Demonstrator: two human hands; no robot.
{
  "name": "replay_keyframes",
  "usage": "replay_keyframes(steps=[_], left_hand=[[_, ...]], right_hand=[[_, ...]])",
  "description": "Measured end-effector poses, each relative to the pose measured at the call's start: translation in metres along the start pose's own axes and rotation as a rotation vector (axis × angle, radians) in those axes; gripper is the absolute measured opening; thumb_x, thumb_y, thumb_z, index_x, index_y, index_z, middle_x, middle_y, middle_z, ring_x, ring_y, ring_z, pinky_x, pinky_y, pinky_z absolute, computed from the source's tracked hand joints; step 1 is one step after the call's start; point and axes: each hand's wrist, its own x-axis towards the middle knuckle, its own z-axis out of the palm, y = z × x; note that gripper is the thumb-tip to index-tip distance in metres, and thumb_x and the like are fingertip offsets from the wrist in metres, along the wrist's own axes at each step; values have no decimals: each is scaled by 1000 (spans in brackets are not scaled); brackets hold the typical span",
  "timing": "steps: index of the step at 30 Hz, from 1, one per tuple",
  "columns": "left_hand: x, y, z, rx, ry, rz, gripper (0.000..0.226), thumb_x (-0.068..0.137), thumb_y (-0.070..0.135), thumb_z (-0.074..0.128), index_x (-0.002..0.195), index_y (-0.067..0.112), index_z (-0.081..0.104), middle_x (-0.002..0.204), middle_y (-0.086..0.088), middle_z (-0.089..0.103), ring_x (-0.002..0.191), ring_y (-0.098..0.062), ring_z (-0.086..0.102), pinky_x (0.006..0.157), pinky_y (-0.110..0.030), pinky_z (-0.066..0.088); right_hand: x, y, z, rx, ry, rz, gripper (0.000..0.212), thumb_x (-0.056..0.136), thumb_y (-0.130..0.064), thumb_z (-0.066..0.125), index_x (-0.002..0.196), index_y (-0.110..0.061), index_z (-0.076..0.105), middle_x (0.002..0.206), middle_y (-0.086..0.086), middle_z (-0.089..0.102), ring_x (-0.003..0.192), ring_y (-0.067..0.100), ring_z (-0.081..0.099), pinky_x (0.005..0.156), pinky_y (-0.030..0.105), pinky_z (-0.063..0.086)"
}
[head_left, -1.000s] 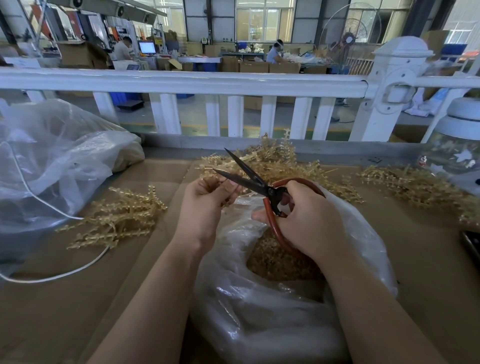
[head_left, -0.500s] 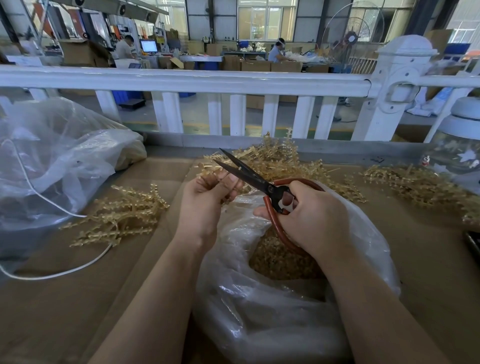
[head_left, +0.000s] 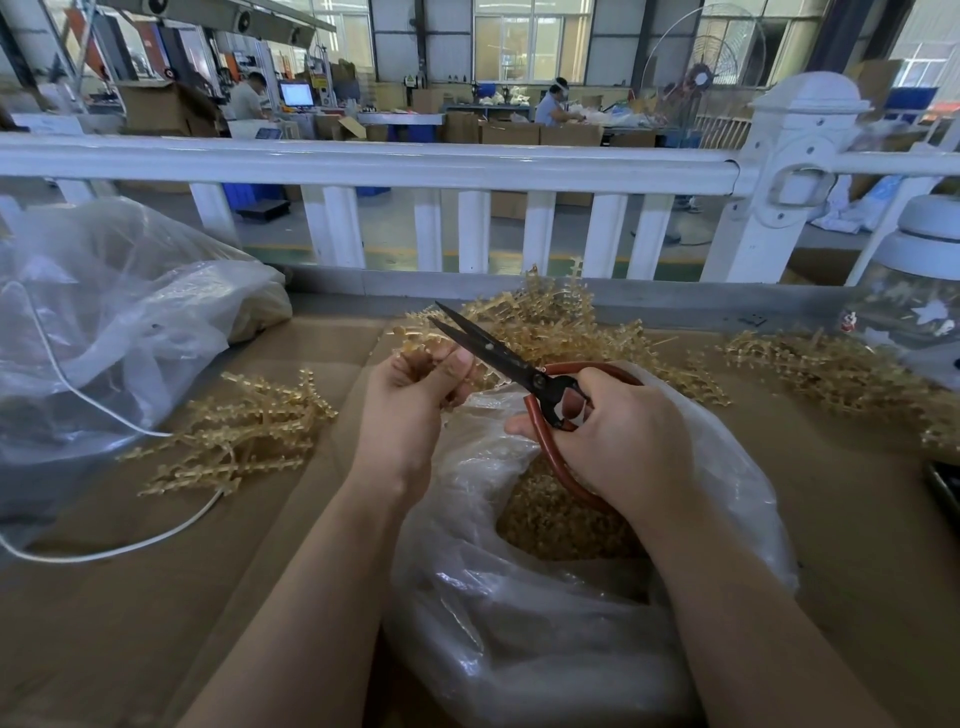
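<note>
Your right hand (head_left: 618, 436) is on the scissors (head_left: 498, 358) at the centre of the frame, fingers (head_left: 571, 404) curled through the red loop handles and clenched round them. The long axis runs on a diagonal: handles low and right at your palm, dark blades climbing up and left. The tips point toward the upper left of the frame and stand a little apart, over the far pile of golden sprigs (head_left: 545, 322). Your left hand (head_left: 410, 400) sits just left of the blades. Its fingers and thumb pinch a small golden sprig (head_left: 415, 364), held up right beside the lower blade; whether steel touches it, I cannot tell. Both hands hover above the clear plastic bag (head_left: 519, 649) at lower centre, its mouth open and a heap of small golden cut pieces (head_left: 550, 525) lying inside. The lower handle loop hangs over that opening. Left of centre, a loose bundle of sprigs (head_left: 244, 436) lies on the cardboard-covered bench (head_left: 156, 597), with a white cord (head_left: 104, 551) trailing past it. A big crumpled plastic bag (head_left: 104, 312) fills the left edge. More sprigs (head_left: 831, 374) spread at the right, near a glass jar (head_left: 914, 312). Across the top runs a white railing (head_left: 363, 161).
</note>
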Motion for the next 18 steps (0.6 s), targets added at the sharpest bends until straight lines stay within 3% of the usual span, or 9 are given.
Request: replay_keyframes(steps=[6,10,15,18], left_hand=[[1,-3,1,93,49,-15,18,100,14,53,94,-2,61,57,8,60,51,-6,41,47,-12,34],[0,-2,1,142,47,28,13,97,13,59,86,7,62,64,5,64,52,-7,39,49,-15,34],[0,-4,0,174,30,30,15,94,13,63,80,8,66,64,3,61,53,-7,39,53,-18,36],[-1,-4,0,172,16,32,14,92,8,64,79,11,69,61,7,56,54,-4,41,55,-17,38]], right_hand=[[-1,-1,0,-20,-35,49,74,64,-97,32,81,-32,61,73,-22,57,57,-3,47,51,9,34],[-3,-2,-3,18,9,74,70,68,-92,37,82,-29,62,74,-20,60,61,1,54,53,15,40],[-4,-6,-11,13,-22,51,75,69,-89,40,93,-24,68,80,-20,57,67,1,51,55,11,37],[-5,-10,-18,-59,-64,-12,60,75,-83,51,90,-26,62,82,-20,55,69,1,47,55,7,32]])
